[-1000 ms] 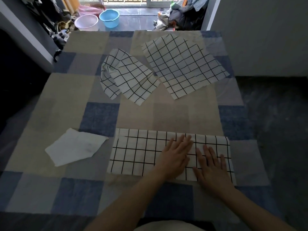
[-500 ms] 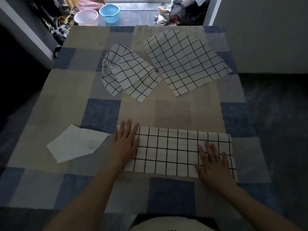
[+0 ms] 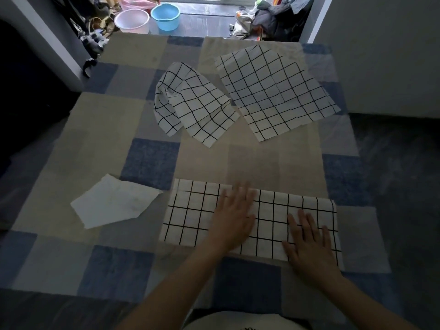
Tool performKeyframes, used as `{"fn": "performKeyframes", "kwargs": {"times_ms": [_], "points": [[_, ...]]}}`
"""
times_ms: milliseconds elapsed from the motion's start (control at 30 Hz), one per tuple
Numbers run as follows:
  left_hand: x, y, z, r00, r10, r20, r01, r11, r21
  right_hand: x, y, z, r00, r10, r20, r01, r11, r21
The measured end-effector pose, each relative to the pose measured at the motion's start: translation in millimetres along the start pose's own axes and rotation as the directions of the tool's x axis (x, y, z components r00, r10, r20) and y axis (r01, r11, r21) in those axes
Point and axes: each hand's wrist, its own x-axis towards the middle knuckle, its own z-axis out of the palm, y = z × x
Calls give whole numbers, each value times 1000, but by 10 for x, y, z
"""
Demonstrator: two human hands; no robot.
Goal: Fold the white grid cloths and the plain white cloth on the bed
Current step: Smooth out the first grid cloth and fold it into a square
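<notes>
A white grid cloth folded into a long strip (image 3: 190, 217) lies across the near part of the bed (image 3: 78, 139). My left hand (image 3: 234, 217) rests flat on the strip's middle, fingers apart and blurred. My right hand (image 3: 309, 239) lies flat on its right end, fingers spread. Neither hand grips anything. A rumpled grid cloth (image 3: 192, 103) lies farther back at the centre. Spread flat at the back right is another grid cloth (image 3: 273, 89). The plain white cloth (image 3: 114, 203) lies at the near left, beside the strip.
The bed has a blue, grey and beige patchwork cover. Beyond its far edge stand a pink basin (image 3: 132, 20) and a blue basin (image 3: 165, 13), with a heap of clothes (image 3: 269, 17) to their right. Dark floor (image 3: 392, 186) runs along the bed's right side.
My left hand has slid right along the folded strip, from its left end to its middle. My right hand has stayed flat on the right end.
</notes>
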Motion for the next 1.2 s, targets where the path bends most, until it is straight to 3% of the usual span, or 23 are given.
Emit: {"fn": "performKeyframes", "kwargs": {"times_ms": [200, 467, 633, 733, 800, 900, 1000, 1100, 1200], "points": [[-5, -105, 242, 990, 57, 131, -59, 998, 15, 23, -10, -36, 999, 11, 35, -10, 1000, -4], [-228, -953, 59, 981, -192, -21, 193, 978, 72, 15, -15, -53, 999, 13, 44, -13, 1000, -1], [-245, -961, 47, 978, -208, -17, 209, 973, 97, 15, -42, -100, 998, 28, 50, -29, 999, 15], [-235, -958, 34, 978, -210, -8, 210, 973, 94, 58, -185, -281, 987, 126, 98, -133, 988, 74], [-234, -958, 37, 978, -208, 1, 206, 973, 102, 153, -386, -407, 986, 164, 27, -166, 979, 115], [-232, -950, 32, 978, -209, 1, 208, 972, 106, 374, -845, -521, 989, 7, -145, 24, 977, 210], [-216, -944, 49, 978, -209, -1, 208, 972, 108, 628, -1450, -593, 962, -228, -149, 260, 934, 244], [-208, -941, 62, 978, -208, 0, 206, 971, 119, 867, -1838, -537, 961, -267, -72, 275, 901, 336], [-208, -942, 63, 977, -212, -2, 210, 968, 136, 966, -1878, -386, 964, -267, -7, 256, 912, 320]]}}
